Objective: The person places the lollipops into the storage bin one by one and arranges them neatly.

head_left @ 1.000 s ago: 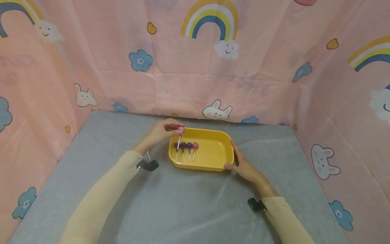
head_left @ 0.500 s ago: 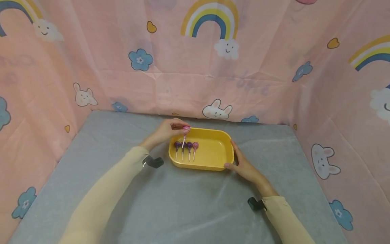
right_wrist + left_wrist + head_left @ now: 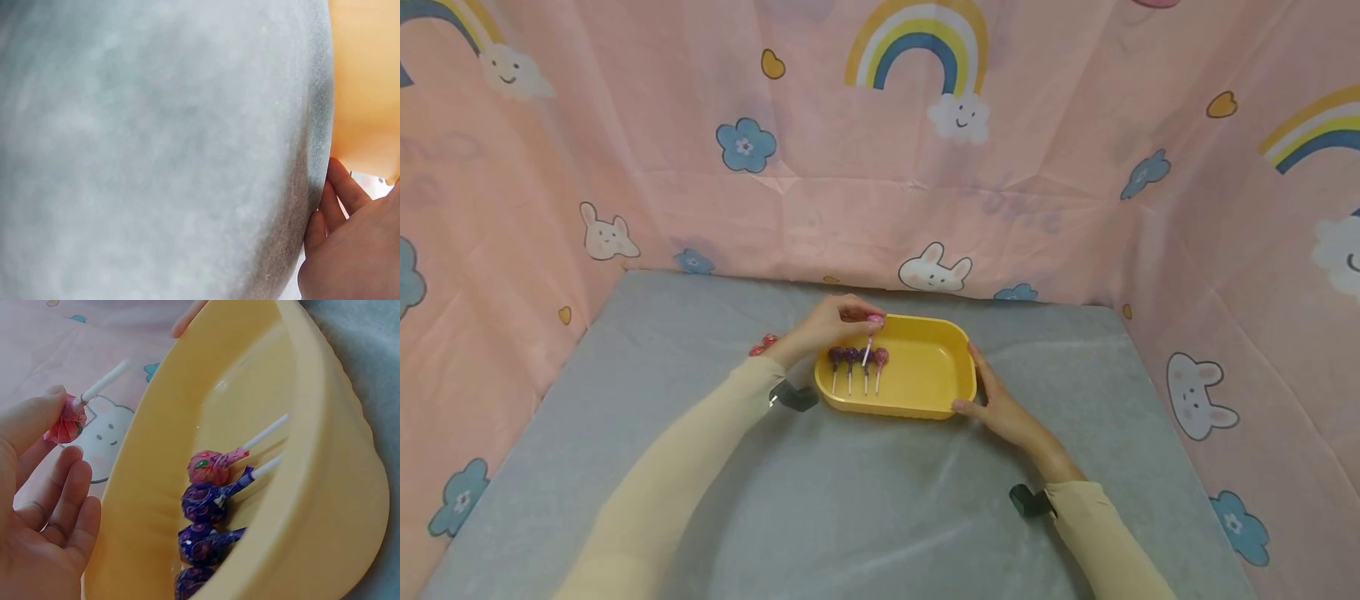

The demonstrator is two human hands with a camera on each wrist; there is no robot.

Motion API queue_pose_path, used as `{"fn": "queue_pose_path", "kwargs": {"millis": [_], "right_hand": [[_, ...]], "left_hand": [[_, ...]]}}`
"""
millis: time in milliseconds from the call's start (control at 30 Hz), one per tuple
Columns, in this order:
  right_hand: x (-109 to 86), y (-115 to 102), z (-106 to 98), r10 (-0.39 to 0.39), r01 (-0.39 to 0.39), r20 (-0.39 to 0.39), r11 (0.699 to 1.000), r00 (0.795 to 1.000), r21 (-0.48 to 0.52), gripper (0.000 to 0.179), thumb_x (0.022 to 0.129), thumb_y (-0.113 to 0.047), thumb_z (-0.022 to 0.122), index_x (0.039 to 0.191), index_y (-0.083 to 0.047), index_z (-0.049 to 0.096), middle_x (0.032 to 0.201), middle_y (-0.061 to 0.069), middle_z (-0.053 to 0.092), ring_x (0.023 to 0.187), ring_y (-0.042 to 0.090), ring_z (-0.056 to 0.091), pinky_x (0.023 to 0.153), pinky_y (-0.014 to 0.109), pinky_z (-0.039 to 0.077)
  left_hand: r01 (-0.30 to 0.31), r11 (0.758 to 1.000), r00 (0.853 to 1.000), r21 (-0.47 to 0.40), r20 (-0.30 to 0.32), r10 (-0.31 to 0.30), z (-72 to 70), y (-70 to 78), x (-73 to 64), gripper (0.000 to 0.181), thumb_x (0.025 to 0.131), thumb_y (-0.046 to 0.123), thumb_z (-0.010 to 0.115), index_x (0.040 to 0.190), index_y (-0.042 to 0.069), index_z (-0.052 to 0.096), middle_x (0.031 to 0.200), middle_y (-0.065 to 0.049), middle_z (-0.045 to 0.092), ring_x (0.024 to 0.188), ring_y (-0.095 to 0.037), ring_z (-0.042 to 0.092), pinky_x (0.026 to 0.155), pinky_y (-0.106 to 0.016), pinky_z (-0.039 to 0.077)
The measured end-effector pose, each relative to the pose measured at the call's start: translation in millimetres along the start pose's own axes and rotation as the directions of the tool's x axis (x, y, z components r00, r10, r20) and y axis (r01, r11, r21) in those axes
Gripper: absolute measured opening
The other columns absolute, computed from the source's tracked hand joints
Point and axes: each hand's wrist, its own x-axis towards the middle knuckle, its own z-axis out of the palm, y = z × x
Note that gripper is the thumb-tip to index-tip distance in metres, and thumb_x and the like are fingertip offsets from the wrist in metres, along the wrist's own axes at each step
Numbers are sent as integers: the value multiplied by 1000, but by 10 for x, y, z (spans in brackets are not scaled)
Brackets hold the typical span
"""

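Observation:
In the head view my left hand is over the far left rim of a yellow tray. Thumb and finger pinch the pink-wrapped head of a lollipop, its white stick pointing down. The left wrist view shows this pink lollipop beside the tray wall, the other fingers loosely bent. Inside the tray lie a pink lollipop and several purple lollipops, lined up side by side at the left. My right hand holds the tray's right end, thumb at the near corner and fingers along the side.
Red-wrapped candies lie on the grey table cover left of the tray, partly hidden by the left wrist. A pink printed curtain encloses the table at the back and sides.
My left hand has moved right along the tray's far rim with the pink lollipop. Red candies behind the wrist have come into view. The right hand and tray have stayed put.

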Motion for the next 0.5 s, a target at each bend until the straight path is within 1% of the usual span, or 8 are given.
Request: {"fn": "queue_pose_path", "kwargs": {"millis": [67,133,167,300,367,433,500], "right_hand": [[-4,-9,-2,-4,4,0,1000,1000,4,102,92,-38,69,157,-38,-9,169,9,0,154,39,10,120,68,14],[-40,-110,-26,4,-4,10,1000,1000,15,102,92,-36,69,159,-33,-8,169,12,0,154,41,10,120,68,14],[-43,-126,-30,8,-8,13,1000,1000,20,103,92,-35,70,159,-30,-8,169,13,0,154,41,10,120,68,13],[-42,-130,-34,17,-17,16,1000,1000,14,104,92,-35,70,159,-29,-8,169,13,0,153,42,9,119,69,14],[-13,-39,-13,15,-15,9,1000,1000,6,104,91,-38,70,158,-35,-9,169,11,0,154,41,9,119,69,14],[-18,-30,-9,16,-16,5,1000,1000,2,104,90,-40,70,157,-38,-9,169,9,0,154,40,10,119,69,14],[-21,-34,-11,19,-19,6,1000,1000,5,104,90,-41,70,157,-39,-9,169,9,0,154,40,10,119,69,14]], "left_hand": [[3,1000,1000,-7,7,-3,32,-5,18,30,90,30,73,118,17,73,113,-4,73,102,-15,67,94,-29,55],[-4,1000,1000,-5,11,4,59,-14,41,31,90,30,73,118,16,73,113,-5,73,102,-15,67,94,-29,55],[-12,1000,1000,-2,12,12,72,-22,55,30,90,29,73,118,16,73,113,-5,73,101,-15,68,93,-29,55],[-27,999,999,38,19,27,129,-52,108,31,90,32,73,117,16,73,110,-3,74,98,-13,68,90,-28,55],[-31,999,999,43,24,30,163,-52,124,31,90,32,73,117,16,73,110,-3,74,96,-13,68,88,-27,56],[-24,999,999,45,29,22,199,-38,127,31,91,32,72,117,15,73,109,-3,73,96,-13,68,87,-26,56],[-23,999,999,36,30,22,231,-26,133,30,90,31,73,116,14,73,109,-5,73,95,-13,68,87,-26,56]]}}
